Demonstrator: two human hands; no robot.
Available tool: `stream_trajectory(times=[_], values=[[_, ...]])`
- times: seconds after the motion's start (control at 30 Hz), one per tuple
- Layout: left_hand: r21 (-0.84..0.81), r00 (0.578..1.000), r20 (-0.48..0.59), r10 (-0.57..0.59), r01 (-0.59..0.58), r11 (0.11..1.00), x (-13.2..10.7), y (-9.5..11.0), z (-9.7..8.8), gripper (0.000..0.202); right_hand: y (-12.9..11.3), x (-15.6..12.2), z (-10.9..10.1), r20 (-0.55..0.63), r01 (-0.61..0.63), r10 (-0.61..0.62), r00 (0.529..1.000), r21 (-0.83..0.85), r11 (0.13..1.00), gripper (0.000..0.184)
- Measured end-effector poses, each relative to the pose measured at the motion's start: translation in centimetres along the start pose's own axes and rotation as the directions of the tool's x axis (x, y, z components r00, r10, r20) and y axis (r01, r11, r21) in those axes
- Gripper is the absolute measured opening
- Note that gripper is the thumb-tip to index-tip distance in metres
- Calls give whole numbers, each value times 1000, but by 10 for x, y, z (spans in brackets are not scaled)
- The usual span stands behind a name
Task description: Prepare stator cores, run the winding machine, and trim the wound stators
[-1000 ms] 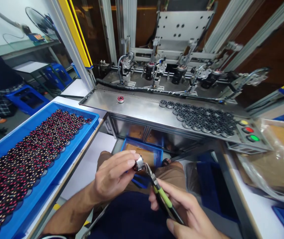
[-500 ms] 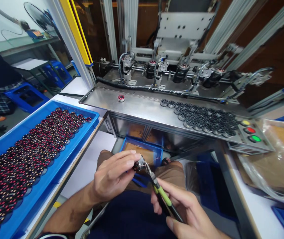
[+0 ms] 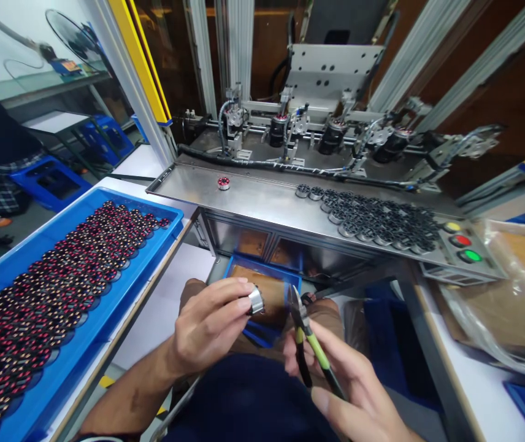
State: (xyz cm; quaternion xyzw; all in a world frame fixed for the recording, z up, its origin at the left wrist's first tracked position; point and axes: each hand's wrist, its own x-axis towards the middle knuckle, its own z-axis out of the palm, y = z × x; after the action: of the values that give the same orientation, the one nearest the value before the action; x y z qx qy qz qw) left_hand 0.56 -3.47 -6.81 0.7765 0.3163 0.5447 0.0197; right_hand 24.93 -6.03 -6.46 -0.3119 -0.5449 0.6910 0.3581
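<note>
Between the fingertips of my left hand [image 3: 214, 322] is a small round motor part with a silvery metal side [image 3: 256, 301]; my fingers cover its left portion. My right hand [image 3: 343, 380] grips a pair of cutting pliers [image 3: 311, 341] with green and black handles. The jaws point up and stand slightly apart, to the right of the motor part and not touching it. Below both hands, a blue bin [image 3: 294, 274] with brown cardboard inside sits near my knees.
A blue tray [image 3: 164, 236] full of red and black motor parts lies at left. Ahead, a metal ledge [image 3: 262, 199] carries one red part [image 3: 223, 183] and many dark rotor-like parts [image 3: 377, 218]. Coloured buttons [image 3: 465, 241] sit at its right end, before the machine fixtures [image 3: 333, 135]. Another person sits far left.
The pliers have drawn away from the motor part to the right and turned more upright. My left hand has turned the part so its silvery side shows.
</note>
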Motion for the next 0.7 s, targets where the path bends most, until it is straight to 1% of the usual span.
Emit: stream_trajectory(times=[0.13,0.2,0.3,0.37,0.4,0.43,0.47,0.5,0.53,0.57,0.6,0.63,0.7], values=[[82,1000,18,0,-2,997,-8,-2,-3,50,5,-4,-5,-23,-18,18,1000,-11,1000,54],[109,1000,23,7,-10,994,-11,-3,-4,48,6,-5,-5,-46,-31,30,998,-11,999,54],[124,1000,19,-4,2,992,-12,-2,-4,53,8,-5,-5,-56,-37,37,998,-3,999,53],[75,999,-22,-41,42,996,-12,-2,-2,58,11,-6,-6,-56,-18,19,998,11,1000,54],[1,993,-61,-99,100,995,-12,-3,-1,59,12,-7,-7,-54,-14,15,998,18,1000,55],[-117,976,-97,-194,182,976,-12,-4,1,58,14,-7,-7,-58,-18,19,998,25,1000,55],[-271,943,-113,-313,274,923,-13,-6,2,57,14,-8,-8,-67,-27,29,997,29,999,55],[-435,894,-100,-437,356,827,-14,-9,4,56,15,-9,-9,-78,-37,40,996,31,999,56],[-579,836,-62,-545,415,702,-15,-12,5,57,15,-10,-9,-91,-49,52,994,30,998,56],[-685,782,-12,-623,447,575,-16,-15,6,59,15,-11,-10,-106,-59,62,992,25,998,56],[-751,740,37,-671,464,470,-17,-18,6,63,14,-11,-11,-118,-61,62,991,16,998,56],[-788,711,74,-700,471,395,-19,-21,6,66,14,-12,-12,-124,-57,57,991,4,998,56],[-814,662,126,-739,494,304,-23,-24,5,69,14,-12,-15,-117,-68,65,991,-24,997,56]])
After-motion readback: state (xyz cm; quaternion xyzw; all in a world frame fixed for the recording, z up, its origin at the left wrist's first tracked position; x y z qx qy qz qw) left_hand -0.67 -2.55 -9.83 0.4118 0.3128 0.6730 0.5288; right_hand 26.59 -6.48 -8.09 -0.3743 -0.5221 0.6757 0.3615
